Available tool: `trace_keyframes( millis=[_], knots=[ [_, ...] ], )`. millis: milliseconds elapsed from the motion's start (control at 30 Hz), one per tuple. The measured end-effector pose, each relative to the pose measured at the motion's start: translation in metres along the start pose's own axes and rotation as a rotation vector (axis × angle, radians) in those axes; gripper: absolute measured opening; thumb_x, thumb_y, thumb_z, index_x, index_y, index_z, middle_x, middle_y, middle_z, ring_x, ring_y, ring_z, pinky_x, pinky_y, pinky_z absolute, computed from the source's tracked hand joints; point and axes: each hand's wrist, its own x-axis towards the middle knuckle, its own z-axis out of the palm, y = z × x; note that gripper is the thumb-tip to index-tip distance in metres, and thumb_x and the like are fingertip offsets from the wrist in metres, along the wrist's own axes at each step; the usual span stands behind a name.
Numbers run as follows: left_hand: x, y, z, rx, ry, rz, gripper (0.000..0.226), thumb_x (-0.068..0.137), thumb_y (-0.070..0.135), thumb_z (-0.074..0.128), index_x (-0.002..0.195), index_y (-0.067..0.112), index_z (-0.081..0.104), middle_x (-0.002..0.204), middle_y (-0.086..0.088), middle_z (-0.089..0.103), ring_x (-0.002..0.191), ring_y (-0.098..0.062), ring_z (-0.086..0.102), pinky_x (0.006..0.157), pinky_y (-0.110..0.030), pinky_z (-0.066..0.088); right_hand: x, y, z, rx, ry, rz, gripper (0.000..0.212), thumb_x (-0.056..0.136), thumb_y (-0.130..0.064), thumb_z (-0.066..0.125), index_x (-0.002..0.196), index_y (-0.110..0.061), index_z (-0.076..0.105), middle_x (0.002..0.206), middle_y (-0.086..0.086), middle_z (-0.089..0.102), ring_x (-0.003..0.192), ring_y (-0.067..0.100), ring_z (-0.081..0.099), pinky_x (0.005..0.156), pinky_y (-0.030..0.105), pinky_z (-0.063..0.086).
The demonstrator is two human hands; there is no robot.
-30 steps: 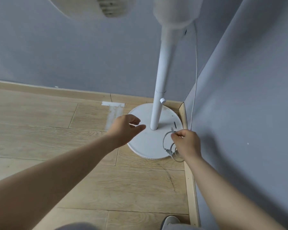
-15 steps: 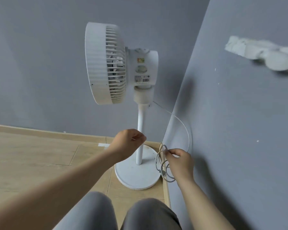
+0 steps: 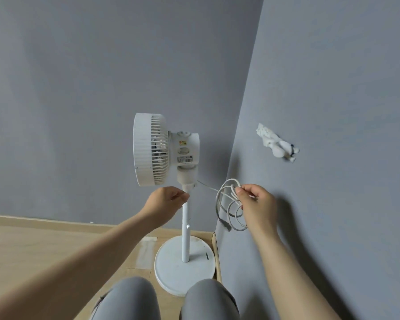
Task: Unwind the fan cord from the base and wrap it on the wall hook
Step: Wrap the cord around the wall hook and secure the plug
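At the room corner, white pedestal fan (image 3: pixel 157 150) stands upright on its round base (image 3: pixel 185 265), base sitting on wood floor (image 3: pixel 44 250) right against the baseboard of the right-hand wall (image 3: pixel 333 77). Fan head faces left, pole (image 3: pixel 185 234) vertical.

Right hand (image 3: pixel 256 203) is raised beside the right wall, about level with the top of the pole. Fingers curled closed, pinching a bundle of several loose loops of the white cord (image 3: pixel 229 204). Loops hang down and left of the hand, clear of the base. Dark plug end (image 3: pixel 225 225) dangles at the bottom of the coil. One taut strand runs from the coil up-left to the fan neck just under the motor housing.

Left hand (image 3: pixel 166 200) is in front of the upper pole, fingers loosely curled with thumb and fingertips close together. Cannot tell if it grips the pole or holds anything.

White wall hook (image 3: pixel 277 144) is mounted on the right wall, above and to the right of the right hand, well apart from the cord. Nothing on it.

Grey-clad knees (image 3: pixel 171 299) at bottom edge of view, just in front of the base.
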Motion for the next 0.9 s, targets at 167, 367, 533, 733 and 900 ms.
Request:
trace_keyframes(
  millis=[167, 367, 533, 733, 900],
  knots=[
    [-0.003, 0.013, -0.019, -0.046, 0.042, -0.018, 0.025, 0.092, 0.033, 0.056, 0.093, 0.014, 0.072, 0.094, -0.005, 0.074, 0.092, -0.025, 0.067, 0.087, -0.046, 0.055, 0.008, -0.026, -0.007, 0.018, -0.014, -0.067, 0.018, 0.087, -0.017, 0.066, 0.071, -0.026, 0.063, 0.065, -0.014, 0.064, 0.052, -0.006, 0.056, 0.060, 0.017, 0.043],
    [0.013, 0.001, -0.017, -0.240, 0.026, -0.118, 0.020, 0.093, 0.033, 0.056, 0.086, 0.019, 0.068, 0.098, -0.006, 0.073, 0.095, -0.024, 0.068, 0.089, -0.042, 0.056, 0.024, -0.017, 0.013, -0.009, -0.120, -0.023, 0.015, 0.086, -0.020, 0.068, 0.072, -0.025, 0.066, 0.057, -0.014, 0.064, 0.060, 0.004, 0.058, 0.066, 0.024, 0.049],
    [0.054, -0.023, -0.003, -0.394, -0.009, -0.275, 0.030, 0.093, 0.038, 0.054, 0.097, 0.011, 0.068, 0.101, -0.006, 0.072, 0.098, -0.024, 0.068, 0.089, -0.039, 0.056, 0.046, 0.021, 0.038, -0.072, -0.149, 0.029, 0.013, 0.086, -0.017, 0.067, 0.074, -0.020, 0.067, 0.058, -0.014, 0.064, 0.056, -0.005, 0.058, 0.062, 0.020, 0.046],
    [0.122, -0.047, 0.036, -0.438, -0.072, -0.329, 0.032, 0.093, 0.038, 0.055, 0.101, 0.010, 0.067, 0.101, -0.004, 0.072, 0.099, -0.023, 0.068, 0.089, -0.037, 0.056, 0.091, 0.084, 0.065, -0.231, -0.200, 0.215, 0.018, 0.087, -0.010, 0.061, 0.102, -0.012, 0.071, 0.090, 0.002, 0.071, 0.083, 0.017, 0.066, 0.079, 0.033, 0.054],
    [0.168, -0.061, 0.082, -0.377, -0.158, -0.362, 0.029, 0.091, 0.041, 0.056, 0.075, 0.017, 0.054, 0.094, -0.012, 0.063, 0.088, -0.029, 0.061, 0.093, -0.045, 0.051, 0.107, 0.136, 0.083, -0.289, -0.240, 0.297, 0.022, 0.087, -0.005, 0.059, 0.105, -0.010, 0.072, 0.096, 0.003, 0.073, 0.091, 0.018, 0.069, 0.086, 0.036, 0.056]
  ],
)
